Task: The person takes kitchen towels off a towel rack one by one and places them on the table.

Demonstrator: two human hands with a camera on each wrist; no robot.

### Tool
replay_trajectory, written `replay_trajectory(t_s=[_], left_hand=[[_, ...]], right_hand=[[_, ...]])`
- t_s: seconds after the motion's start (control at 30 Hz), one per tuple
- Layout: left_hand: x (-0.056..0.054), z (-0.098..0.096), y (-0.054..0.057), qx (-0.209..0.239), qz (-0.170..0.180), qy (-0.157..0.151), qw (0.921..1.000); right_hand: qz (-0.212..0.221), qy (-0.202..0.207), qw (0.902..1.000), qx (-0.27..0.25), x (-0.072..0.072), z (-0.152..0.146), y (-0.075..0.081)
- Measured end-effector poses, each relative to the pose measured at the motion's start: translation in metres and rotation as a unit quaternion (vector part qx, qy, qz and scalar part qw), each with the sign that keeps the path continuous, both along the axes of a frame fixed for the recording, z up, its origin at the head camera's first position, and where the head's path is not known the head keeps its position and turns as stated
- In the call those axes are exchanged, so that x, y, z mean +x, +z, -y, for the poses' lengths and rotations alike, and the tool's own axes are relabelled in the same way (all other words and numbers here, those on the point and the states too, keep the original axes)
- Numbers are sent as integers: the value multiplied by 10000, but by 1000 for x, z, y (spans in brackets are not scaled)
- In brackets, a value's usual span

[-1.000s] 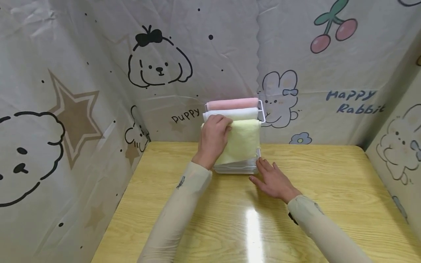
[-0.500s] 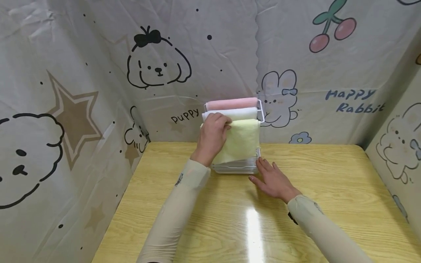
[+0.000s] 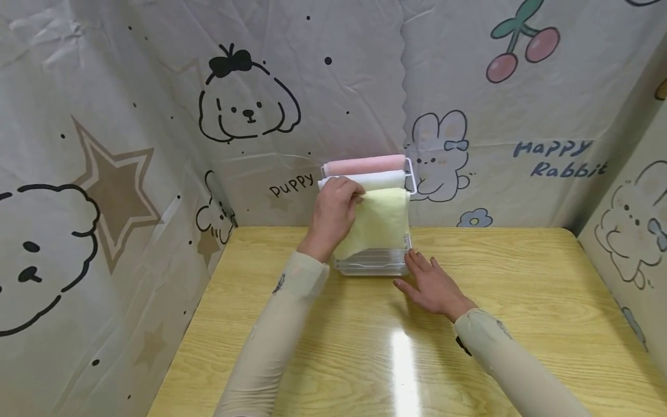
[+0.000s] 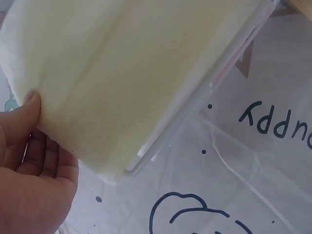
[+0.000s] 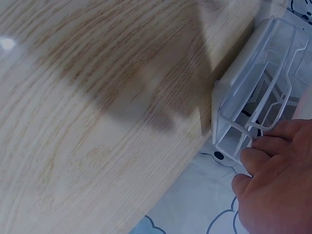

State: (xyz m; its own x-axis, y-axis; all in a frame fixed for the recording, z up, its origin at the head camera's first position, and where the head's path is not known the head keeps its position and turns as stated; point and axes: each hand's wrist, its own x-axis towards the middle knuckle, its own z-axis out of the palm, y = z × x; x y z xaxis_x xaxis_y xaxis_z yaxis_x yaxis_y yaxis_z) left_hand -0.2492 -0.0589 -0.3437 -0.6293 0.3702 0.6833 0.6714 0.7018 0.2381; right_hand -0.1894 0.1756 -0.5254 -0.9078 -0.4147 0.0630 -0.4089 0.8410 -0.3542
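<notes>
A white wire rack (image 3: 411, 175) stands at the back of the table, with pink (image 3: 365, 165), white (image 3: 383, 180) and yellow (image 3: 383, 217) towels draped over its rails, the yellow one foremost. My left hand (image 3: 333, 214) pinches the upper edge of the yellow towel near its left side. In the left wrist view, the thumb (image 4: 32, 105) lies on the cloth, with the other fingers behind it. Extended fingers of my right hand (image 3: 435, 286) touch the rack's lower right side. The right wrist view shows them against the white wires (image 5: 280, 105). Part of the rack is hidden behind the towels.
The rack has a translucent tray (image 3: 370, 270) at its base. It stands on a wood-grain table (image 3: 500, 336), close to the back wall. Pale printed cloth (image 3: 359, 87) hangs behind and along both sides.
The yellow towel's lower edge has risen slightly, showing more of the rack's base. My left hand keeps its pinch with little movement. The right hand stays at the rack's side.
</notes>
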Motion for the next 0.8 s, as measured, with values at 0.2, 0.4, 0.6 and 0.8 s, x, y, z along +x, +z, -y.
replay_trajectory(t_s=[0.2,0.4,0.6,0.8], left_hand=[[1,2,6,-153,88,25,9998],[1,3,17,-228,179,6,9996],[5,7,28,-40,97,31,9999],[12,11,42,174,-86,-18,9998]], right_hand=[[-22,33,10000,-24,1,1,2],[-4,15,10000,-11,1,1,2],[20,-19,10000,-49,1,1,3],[55,-18,10000,-69,0,1,1]])
